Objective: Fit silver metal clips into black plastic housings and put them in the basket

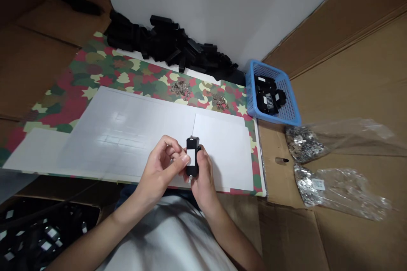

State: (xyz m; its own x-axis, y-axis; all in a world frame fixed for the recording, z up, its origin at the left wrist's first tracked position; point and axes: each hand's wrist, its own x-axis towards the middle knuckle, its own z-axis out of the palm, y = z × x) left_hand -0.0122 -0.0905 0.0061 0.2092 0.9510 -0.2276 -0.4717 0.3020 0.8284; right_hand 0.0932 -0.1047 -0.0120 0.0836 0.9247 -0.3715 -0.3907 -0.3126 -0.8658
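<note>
A small black plastic case (192, 169) with a white label (190, 156) on its face stands roughly upright over the front of the table. Small light metal tabs show at its top and bottom ends. My right hand (204, 178) grips the case from the right, thumb along its side. From the left, my left hand (163, 169) is closed with curled fingers, its thumb tip pressing at the label's edge. The left fingertips behind the case are partly hidden, and so are most of the right fingers.
White sheets (222, 144) cover much of the patterned tabletop (140, 78). Two piles of small metal pieces (180, 89) lie beyond them. Black plastic parts (168, 44) line the wall. A blue basket (273, 116) holds black cases. Plastic bags (346, 186) of metal parts lie on cardboard at right.
</note>
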